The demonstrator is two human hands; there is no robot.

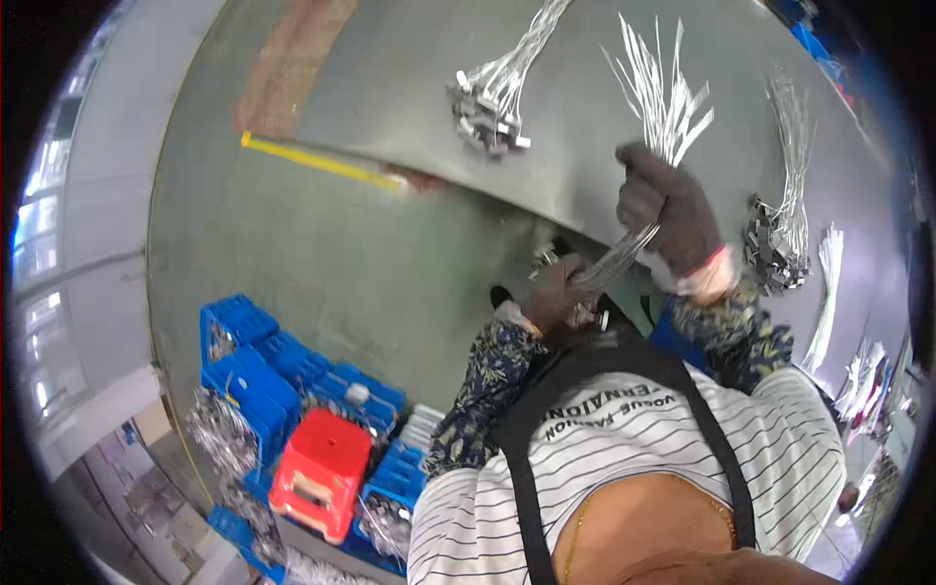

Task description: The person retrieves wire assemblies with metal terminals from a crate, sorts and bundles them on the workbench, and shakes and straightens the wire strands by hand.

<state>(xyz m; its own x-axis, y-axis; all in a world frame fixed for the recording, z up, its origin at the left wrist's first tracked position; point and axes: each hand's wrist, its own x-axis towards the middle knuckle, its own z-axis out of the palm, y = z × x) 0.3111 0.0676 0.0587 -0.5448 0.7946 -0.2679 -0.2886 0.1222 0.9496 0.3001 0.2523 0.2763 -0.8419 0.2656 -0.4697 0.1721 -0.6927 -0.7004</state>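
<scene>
1. Held part: a wire bundle (pixel 670 109) runs from the upper right of the frame, where its pale ends fan out, down to the centre.
2. Right hand (pixel 673 210): dark-gloved; its fingers are clamped around the middle of the bundle.
3. Left hand (pixel 556 294): dark-gloved, at the lower end of the bundle, in front of the apron (pixel 604 366). The area is blurred; the fingers look curled, but whether they are clamped cannot be told.
4. Work surface: a grey table (pixel 585 107) spans the top of the frame. A second bundle (pixel 502 86) with dark connectors lies at top centre; a third bundle (pixel 794 180) lies at the right, beside a white bundle (pixel 828 292).
5. Lower left: a red stool (pixel 324 458) stands among blue crates (pixel 270 398) containing metallic-looking parts.
</scene>
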